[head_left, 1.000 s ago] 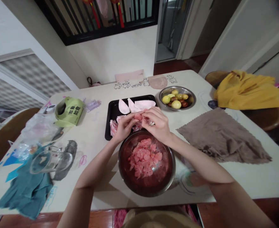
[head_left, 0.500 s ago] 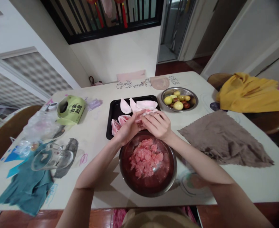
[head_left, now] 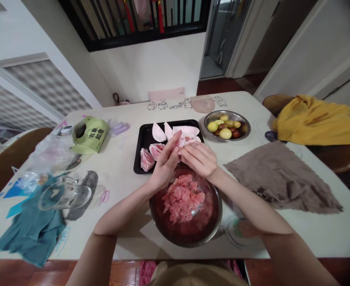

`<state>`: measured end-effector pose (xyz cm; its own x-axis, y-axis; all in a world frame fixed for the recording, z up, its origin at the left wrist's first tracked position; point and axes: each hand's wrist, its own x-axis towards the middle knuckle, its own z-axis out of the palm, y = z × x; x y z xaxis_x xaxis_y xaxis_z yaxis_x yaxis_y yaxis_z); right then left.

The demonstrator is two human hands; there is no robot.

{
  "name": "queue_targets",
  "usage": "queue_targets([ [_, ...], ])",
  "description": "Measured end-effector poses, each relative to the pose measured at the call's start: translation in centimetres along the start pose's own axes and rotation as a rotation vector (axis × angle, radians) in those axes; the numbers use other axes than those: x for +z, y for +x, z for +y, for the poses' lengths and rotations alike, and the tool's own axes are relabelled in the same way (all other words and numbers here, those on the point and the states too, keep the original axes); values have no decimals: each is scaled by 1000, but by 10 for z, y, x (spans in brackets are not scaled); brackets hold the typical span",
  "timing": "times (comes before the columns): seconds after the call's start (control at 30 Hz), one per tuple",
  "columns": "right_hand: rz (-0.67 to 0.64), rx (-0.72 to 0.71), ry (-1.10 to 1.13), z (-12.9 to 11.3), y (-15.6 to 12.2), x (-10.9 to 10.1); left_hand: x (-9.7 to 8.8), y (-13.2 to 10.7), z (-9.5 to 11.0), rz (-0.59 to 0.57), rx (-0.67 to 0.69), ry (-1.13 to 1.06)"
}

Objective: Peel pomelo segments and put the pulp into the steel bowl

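Note:
Together, my left hand (head_left: 166, 162) and my right hand (head_left: 201, 159) close around a pale pink pomelo segment (head_left: 180, 143), mostly covered by the fingers. They are above the far rim of a steel bowl (head_left: 215, 216), at the near edge of a black tray. Inside the bowl lies a heap of loose pink pomelo flesh (head_left: 182, 198). Behind the hands, the black tray (head_left: 145, 137) carries white pieces of pomelo peel (head_left: 158, 132) and pomelo segments (head_left: 147, 159) in their membranes.
Right of the tray stands a steel bowl of small fruit (head_left: 227, 126), with a brown cloth (head_left: 285, 178) nearer me. To the left are a green paper bag (head_left: 92, 135), a clear plastic bag (head_left: 54, 153), a glass pitcher (head_left: 64, 194) and a teal cloth (head_left: 29, 234).
My left hand has turned more upright, its fingers pointing up beside the pomelo segment. My right hand stays against it, shifted slightly. The bowl's contents look the same.

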<state>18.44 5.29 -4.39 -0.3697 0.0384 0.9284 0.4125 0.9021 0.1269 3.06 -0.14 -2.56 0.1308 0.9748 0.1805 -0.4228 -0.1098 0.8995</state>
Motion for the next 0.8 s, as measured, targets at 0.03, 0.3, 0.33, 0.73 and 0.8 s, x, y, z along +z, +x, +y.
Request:
queue_targets([
  [0.03, 17, 53, 42, -1, 3, -1, 2, 0, 2, -2, -7, -25],
  [0.3, -18, 387, 263, 2, 17, -3, -2, 11, 12, 69, -125, -132],
  [0.33, -40, 329, 230, 5, 15, -3, -3, 12, 12, 78, -130, -135],
  [0.73, 35, 326, 128, 0, 13, -8, 1, 6, 15, 38, -161, -109],
  [0.8, 84, 529, 203, -1, 16, -9, 2, 7, 15, 7, -163, -134],
])
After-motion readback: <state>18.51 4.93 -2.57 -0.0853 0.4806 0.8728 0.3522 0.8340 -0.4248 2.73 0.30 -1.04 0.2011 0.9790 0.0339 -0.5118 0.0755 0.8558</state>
